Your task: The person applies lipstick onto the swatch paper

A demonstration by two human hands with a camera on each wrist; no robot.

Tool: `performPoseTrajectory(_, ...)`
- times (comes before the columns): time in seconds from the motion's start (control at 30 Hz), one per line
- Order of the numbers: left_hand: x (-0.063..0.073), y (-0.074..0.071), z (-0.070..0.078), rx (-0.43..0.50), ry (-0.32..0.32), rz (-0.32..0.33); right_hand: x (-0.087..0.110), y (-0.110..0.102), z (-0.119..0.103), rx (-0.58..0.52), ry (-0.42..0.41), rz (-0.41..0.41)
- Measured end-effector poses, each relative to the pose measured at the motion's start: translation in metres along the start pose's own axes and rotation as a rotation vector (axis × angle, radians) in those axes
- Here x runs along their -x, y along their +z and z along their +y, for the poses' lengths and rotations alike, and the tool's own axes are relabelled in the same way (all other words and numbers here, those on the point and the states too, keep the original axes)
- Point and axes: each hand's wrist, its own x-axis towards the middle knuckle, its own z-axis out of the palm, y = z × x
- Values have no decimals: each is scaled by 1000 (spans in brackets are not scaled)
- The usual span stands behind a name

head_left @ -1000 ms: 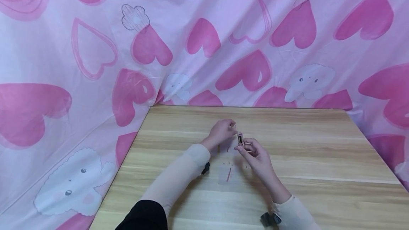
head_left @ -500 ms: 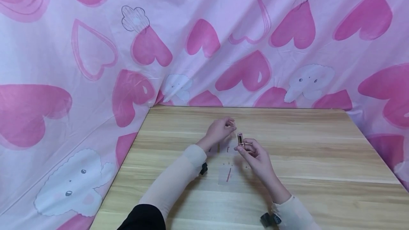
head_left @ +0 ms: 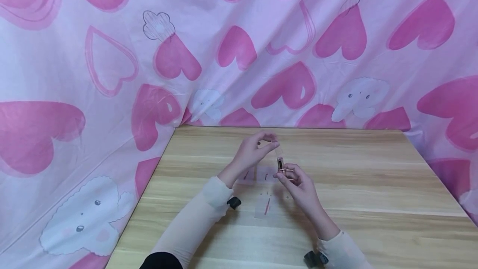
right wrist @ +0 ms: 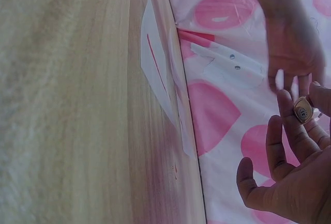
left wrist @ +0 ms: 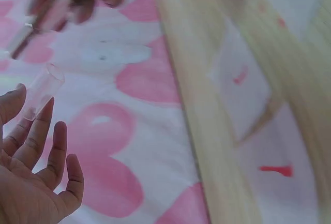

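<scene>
Between thumb and fingers my left hand pinches a clear cylindrical cap. The cap is see-through, and in the head view it shows faintly just above the lipstick, apart from it. My right hand grips a lipstick in a dark, shiny tube, held near upright over the table. Its gold base shows between thumb and index finger in the right wrist view, while the other fingers spread loosely. At the top of the left wrist view the lipstick and right hand are blurred.
Below the hands, a pale sheet with a red streak lies on the wooden table. Farther back lie more pale sheets with short red marks. A pink heart-patterned cloth hangs behind and at the sides.
My left hand has turned and risen slightly, its wrist shifting left, and the clear cap now shows above the lipstick. The right hand stays nearly still with the lipstick.
</scene>
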Motion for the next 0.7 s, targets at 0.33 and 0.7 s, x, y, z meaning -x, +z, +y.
performPoseTrajectory(0.33,11,-3,21,38,120,5,3,0,0,6,14,20)
performPoseTrajectory(0.7,16,-4,22,14,152,-4,3,-1,0,-2,26,23)
